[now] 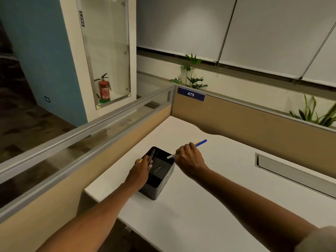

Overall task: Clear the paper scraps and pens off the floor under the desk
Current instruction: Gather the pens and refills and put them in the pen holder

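Here the right hand pinches a blue-and-white pen, whose long axis slopes from a blue end up and away past the knuckles to a white tip pointing down over the near rim of the black pen holder on the counter. The left hand, curled around a dark pen and a yellow-tipped one, already sits over the holder's open top. Judged from this, the right hand needs only tilt its pen upright and drop it in; no paper scraps are in view.
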Available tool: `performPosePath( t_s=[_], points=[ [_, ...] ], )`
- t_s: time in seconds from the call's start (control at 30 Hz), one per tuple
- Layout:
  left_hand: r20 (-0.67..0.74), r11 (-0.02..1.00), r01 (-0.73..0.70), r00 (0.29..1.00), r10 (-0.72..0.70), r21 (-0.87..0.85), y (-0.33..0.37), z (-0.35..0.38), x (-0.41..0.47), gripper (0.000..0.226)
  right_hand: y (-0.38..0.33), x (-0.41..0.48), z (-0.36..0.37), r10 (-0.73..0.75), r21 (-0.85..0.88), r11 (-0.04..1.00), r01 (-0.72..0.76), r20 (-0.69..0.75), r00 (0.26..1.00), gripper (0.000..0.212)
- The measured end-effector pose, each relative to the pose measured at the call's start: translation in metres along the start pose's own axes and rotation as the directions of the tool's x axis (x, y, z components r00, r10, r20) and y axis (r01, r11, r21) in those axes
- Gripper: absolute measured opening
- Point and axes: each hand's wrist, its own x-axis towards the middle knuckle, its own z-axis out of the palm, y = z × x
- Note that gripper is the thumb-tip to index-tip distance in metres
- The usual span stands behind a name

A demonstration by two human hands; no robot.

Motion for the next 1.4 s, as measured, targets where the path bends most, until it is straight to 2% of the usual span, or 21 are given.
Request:
performPosePath(
  t_s=[0.17,0.27,0.33,0.37,0.47,0.57,0.67,0.73,0.83,0.93,1.07,1.3,1.4],
  points=[
    [0.007,0.994,0.071,0.997,-0.071,-0.086,-0.02,0.018,0.004,0.037,0.002,0.024,0.022,-0.038,0.022,0.999,0.038,0.018,0.999,0.018],
    [0.001,0.992,-0.042,0.999,0.042,0.121,-0.029,0.03,0.01,0.034,0.003,0.037,0.034,-0.054,0.009,0.998,0.054,0.025,0.998,0.016],
    [0.074,0.957,-0.092,0.995,0.074,0.275,-0.033,0.031,0.013,0.033,0.003,0.044,0.039,-0.068,-0.002,0.998,0.068,0.031,0.997,0.014],
    [0.115,0.943,-0.108,0.991,0.075,0.313,-0.035,0.031,0.014,0.041,0.003,0.047,0.041,-0.075,-0.008,0.997,0.075,0.038,0.997,0.014],
    [0.191,0.924,-0.158,0.977,0.095,0.349,-0.045,0.028,0.015,0.068,0.004,0.056,0.047,-0.1,-0.017,0.995,0.101,0.051,0.994,0.014],
    [0.213,0.906,-0.221,0.965,0.151,0.36,-0.046,0.021,0.014,0.082,0.004,0.065,0.053,-0.117,-0.02,0.993,0.119,0.056,0.992,0.01],
    [0.192,0.864,-0.298,0.952,0.238,0.407,-0.042,0.011,0.014,0.081,0.0,0.073,0.061,-0.143,-0.034,0.989,0.146,0.085,0.986,0.012],
    [0.161,0.783,-0.367,0.929,0.332,0.503,-0.043,0.007,0.014,0.076,-0.003,0.078,0.068,-0.168,-0.045,0.984,0.174,0.117,0.979,0.012],
    [0.16,0.709,-0.374,0.922,0.352,0.597,-0.043,0.002,0.017,0.069,-0.007,0.084,0.079,-0.206,-0.041,0.976,0.215,0.156,0.966,0.01],
    [0.136,0.723,-0.339,0.936,0.326,0.601,-0.038,-0.003,0.02,0.069,-0.014,0.089,0.089,-0.261,-0.057,0.959,0.277,0.193,0.946,0.006],
    [0.13,0.743,-0.325,0.942,0.309,0.586,-0.032,-0.003,0.025,0.073,-0.024,0.1,0.101,-0.306,-0.076,0.94,0.334,0.247,0.919,0.015],
    [0.151,0.76,-0.3,0.953,0.261,0.577,-0.018,-0.003,0.033,0.072,-0.034,0.114,0.112,-0.331,-0.004,0.938,0.347,0.29,0.898,0.025],
    [0.174,0.77,-0.287,0.958,0.229,0.57,-0.013,-0.001,0.035,0.071,-0.034,0.115,0.113,-0.354,0.026,0.932,0.361,0.276,0.894,0.018]
  ],
)
